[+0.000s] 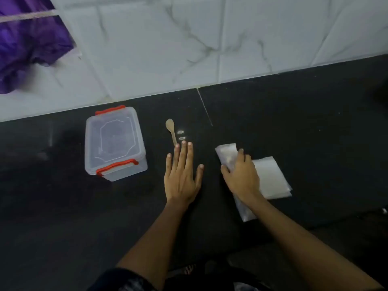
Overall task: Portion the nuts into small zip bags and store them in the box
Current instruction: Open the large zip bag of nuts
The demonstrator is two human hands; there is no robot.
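A clear plastic box (114,143) with red latches and its lid on stands on the dark counter at the left. A small wooden spoon (171,131) lies to the right of it. My left hand (182,173) is flat and open just below the spoon's handle, holding nothing. My right hand (241,175) rests on a long clear bag (226,153) that holds something pale, its fingers curled over it. A stack of small empty zip bags (270,178) lies beside that hand on the right. The bag's contents are blurred.
The dark counter (294,122) meets a white marbled tile wall (189,38) at the back. Purple cloth (27,43) hangs at the top left. A tile seam (204,107) runs across the counter behind the spoon.
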